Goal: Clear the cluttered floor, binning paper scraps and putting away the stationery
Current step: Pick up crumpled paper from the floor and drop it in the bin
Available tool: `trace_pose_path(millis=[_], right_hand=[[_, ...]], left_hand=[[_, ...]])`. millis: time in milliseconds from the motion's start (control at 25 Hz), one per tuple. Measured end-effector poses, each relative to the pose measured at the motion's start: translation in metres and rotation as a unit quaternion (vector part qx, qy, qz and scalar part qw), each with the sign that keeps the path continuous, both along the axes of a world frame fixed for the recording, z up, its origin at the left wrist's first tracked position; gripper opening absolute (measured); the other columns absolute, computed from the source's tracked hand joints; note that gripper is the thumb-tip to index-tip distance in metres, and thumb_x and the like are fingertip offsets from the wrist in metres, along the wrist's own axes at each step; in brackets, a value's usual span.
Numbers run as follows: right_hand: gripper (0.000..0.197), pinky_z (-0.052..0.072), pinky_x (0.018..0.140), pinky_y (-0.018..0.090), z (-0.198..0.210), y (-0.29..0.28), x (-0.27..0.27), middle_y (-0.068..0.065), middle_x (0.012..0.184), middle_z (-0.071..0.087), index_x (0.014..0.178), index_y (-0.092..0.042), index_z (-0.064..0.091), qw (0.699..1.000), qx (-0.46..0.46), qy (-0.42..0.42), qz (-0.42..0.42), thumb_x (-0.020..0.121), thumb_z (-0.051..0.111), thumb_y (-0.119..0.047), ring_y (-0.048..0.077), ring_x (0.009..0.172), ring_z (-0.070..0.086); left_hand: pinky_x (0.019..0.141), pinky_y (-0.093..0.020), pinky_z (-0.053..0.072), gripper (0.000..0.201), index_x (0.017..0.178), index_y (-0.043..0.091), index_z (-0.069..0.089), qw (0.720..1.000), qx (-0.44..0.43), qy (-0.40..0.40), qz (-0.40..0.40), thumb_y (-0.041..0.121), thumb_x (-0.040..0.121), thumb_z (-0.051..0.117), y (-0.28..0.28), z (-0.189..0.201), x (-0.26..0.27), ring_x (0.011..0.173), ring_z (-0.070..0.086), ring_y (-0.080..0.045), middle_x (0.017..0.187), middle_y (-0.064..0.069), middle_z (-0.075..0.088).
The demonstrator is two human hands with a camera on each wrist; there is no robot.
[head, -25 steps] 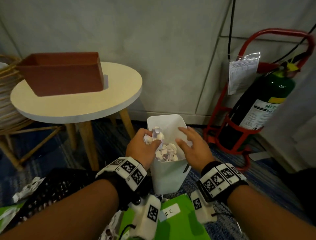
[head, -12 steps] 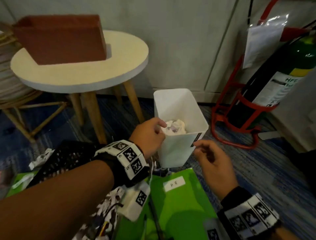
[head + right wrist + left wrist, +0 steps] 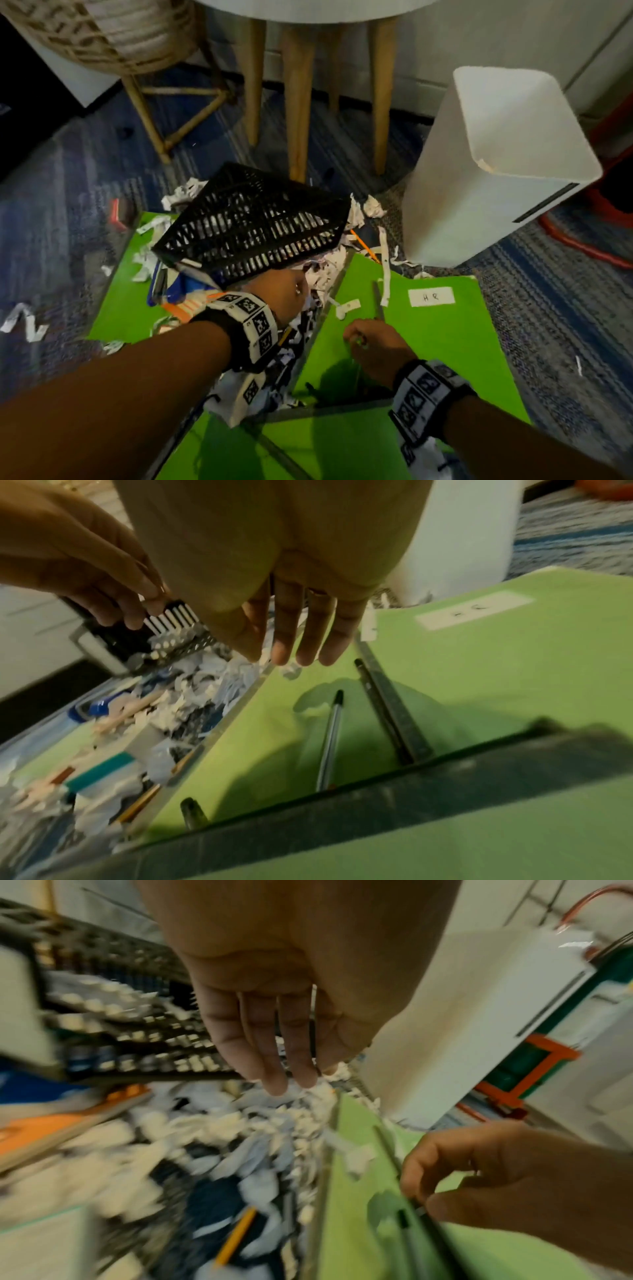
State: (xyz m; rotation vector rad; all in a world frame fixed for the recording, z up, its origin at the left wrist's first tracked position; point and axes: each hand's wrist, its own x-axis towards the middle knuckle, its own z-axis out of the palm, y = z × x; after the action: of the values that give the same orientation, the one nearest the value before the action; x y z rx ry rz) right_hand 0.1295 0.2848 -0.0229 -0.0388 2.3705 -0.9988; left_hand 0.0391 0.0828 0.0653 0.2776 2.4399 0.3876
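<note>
Torn paper scraps (image 3: 325, 274) lie heaped between a tipped black mesh basket (image 3: 253, 219) and a green folder (image 3: 428, 335) labelled HR. My left hand (image 3: 291, 1080) reaches down with straight fingers, its tips at the scraps (image 3: 260, 1123), and it holds nothing. My right hand (image 3: 294, 656) hovers over the folder (image 3: 479, 669) with loosely extended fingers, above a clear pen (image 3: 329, 739) and a dark pencil (image 3: 380, 710). The white bin (image 3: 496, 171) stands to the right, beyond the folder. A yellow pencil (image 3: 236, 1237) lies among the scraps.
Wooden table legs (image 3: 298, 102) and a wicker chair (image 3: 120, 34) stand behind the basket. A red metal stand (image 3: 599, 246) sits right of the bin. More green folders (image 3: 130, 291), a blue item and an orange book lie under the clutter on the blue carpet.
Both hands have left the bin's rim and come down to the floor clutter. The left hand no longer holds scraps. The view has tilted down from the table to the floor.
</note>
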Motion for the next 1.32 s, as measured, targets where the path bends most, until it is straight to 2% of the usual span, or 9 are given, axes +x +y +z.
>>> trace_pose_path(millis=[80,240,440,640,840,960,1040,1160,1320], right_hand=[[0.025,0.040,0.098,0.031,-0.008,-0.020,-0.014,0.000,0.126,0.051,0.113,-0.024,0.058,0.994,0.085,0.006,0.063,0.088,0.057,-0.021,0.021,0.118,0.046],[0.049,0.033,0.110,0.041,-0.006,-0.052,-0.048,0.002,0.150,0.025,0.133,-0.029,0.042,0.978,0.171,0.093,0.069,0.087,0.061,-0.026,0.027,0.137,0.026],[0.085,0.026,0.115,0.044,-0.018,-0.069,-0.105,0.005,0.160,0.002,0.148,-0.027,0.020,0.958,0.271,0.095,0.024,0.081,0.067,-0.050,0.029,0.146,0.010],[0.110,0.036,0.108,0.048,-0.034,-0.078,-0.121,0.007,0.160,-0.010,0.151,-0.021,0.000,0.939,0.340,-0.016,0.057,0.075,0.068,-0.060,0.032,0.144,0.020],[0.101,0.030,0.110,0.049,-0.042,-0.095,-0.093,0.010,0.154,0.011,0.146,-0.029,0.015,0.927,0.353,0.005,0.125,0.069,0.070,-0.061,0.035,0.138,0.028],[0.070,0.027,0.108,0.051,-0.037,-0.108,-0.079,0.007,0.143,0.033,0.140,-0.023,0.034,0.894,0.370,-0.004,0.251,0.082,0.062,-0.050,0.032,0.132,0.034],[0.040,0.033,0.101,0.045,-0.031,-0.115,-0.068,0.005,0.125,0.046,0.123,-0.021,0.049,0.904,0.326,0.008,0.276,0.087,0.057,-0.034,0.030,0.122,0.043],[0.019,0.039,0.086,0.035,-0.018,-0.116,-0.053,0.001,0.106,0.045,0.100,-0.024,0.050,0.949,0.207,0.010,0.237,0.083,0.055,-0.019,0.026,0.109,0.046],[0.043,0.040,0.093,0.031,-0.010,-0.112,-0.060,-0.004,0.118,0.038,0.109,-0.030,0.043,0.962,0.175,0.183,0.106,0.073,0.067,-0.024,0.021,0.112,0.043]], left_hand=[[0.082,-0.032,0.048,0.017,0.103,0.025,0.061,0.999,-0.032,-0.010,-0.005,0.023,0.094,0.046,-0.025,-0.018,0.005,0.097,0.057,-0.023,0.112,-0.001,0.062],[0.088,-0.034,0.048,0.024,0.116,0.022,0.057,0.996,-0.089,-0.010,-0.019,0.022,0.096,0.045,-0.065,-0.044,0.012,0.108,0.055,-0.026,0.120,-0.005,0.059],[0.088,-0.035,0.047,0.032,0.126,0.020,0.051,0.996,-0.089,0.004,-0.001,0.028,0.095,0.047,-0.092,-0.064,0.020,0.111,0.054,-0.027,0.124,-0.008,0.056],[0.095,-0.042,0.045,0.041,0.132,0.023,0.042,0.995,-0.098,-0.020,0.007,0.036,0.094,0.049,-0.106,-0.086,0.033,0.124,0.042,-0.031,0.132,-0.007,0.045],[0.097,-0.045,0.044,0.057,0.134,0.027,0.037,0.997,-0.069,0.003,0.020,0.034,0.084,0.063,-0.122,-0.103,0.044,0.127,0.032,-0.029,0.134,-0.006,0.034],[0.105,-0.046,0.039,0.073,0.140,0.033,0.027,0.997,-0.046,-0.055,0.023,0.042,0.080,0.068,-0.121,-0.106,0.048,0.132,0.026,-0.029,0.141,-0.004,0.030],[0.106,-0.049,0.038,0.081,0.143,0.038,0.023,0.994,-0.063,-0.086,0.002,0.048,0.078,0.069,-0.116,-0.108,0.051,0.133,0.021,-0.033,0.143,-0.004,0.027],[0.103,-0.051,0.038,0.077,0.142,0.035,0.025,0.991,-0.115,-0.056,-0.037,0.047,0.078,0.068,-0.112,-0.106,0.054,0.132,0.022,-0.035,0.145,-0.006,0.024],[0.093,-0.039,0.040,0.057,0.125,0.024,0.037,0.992,-0.050,0.118,-0.005,0.039,0.077,0.063,-0.096,-0.097,0.060,0.115,0.037,-0.025,0.129,-0.005,0.035]])
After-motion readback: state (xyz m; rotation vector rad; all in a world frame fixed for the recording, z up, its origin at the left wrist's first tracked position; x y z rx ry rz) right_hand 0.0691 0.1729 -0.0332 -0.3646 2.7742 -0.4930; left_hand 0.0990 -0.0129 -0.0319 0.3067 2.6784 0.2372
